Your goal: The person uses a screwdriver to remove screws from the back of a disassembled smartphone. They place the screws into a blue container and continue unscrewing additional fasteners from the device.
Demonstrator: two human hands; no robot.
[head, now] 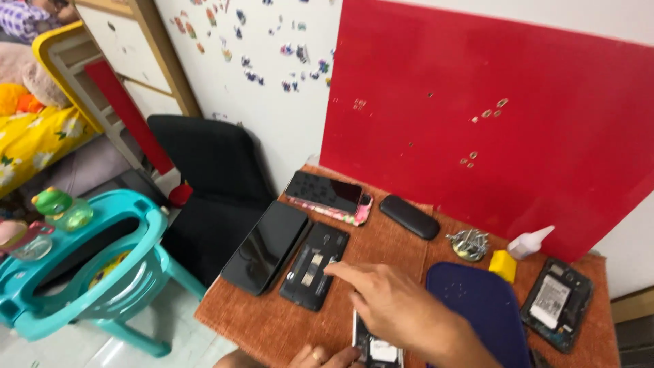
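1. As I look down from the head camera, I see my right hand stretched across the brown worktop, index finger out, its tip touching the near edge of the opened black phone with its back off; the grip is released and grasps nothing.
2. My left hand sits at the bottom edge, ring on one finger, touching a small opened phone that lies just under the right hand; I cannot tell whether its grip is clenched.
3. Left of the opened black phone, touching it, lies a large dark phone, screen up.
4. Behind the opened black phone lies a phone in a floral case, and to the right of that a black oblong case.
5. Right of the opened black phone, past my hand, is a dark blue mat; beyond it sit a dish of screws, a yellow block, a white glue bottle and another opened phone.
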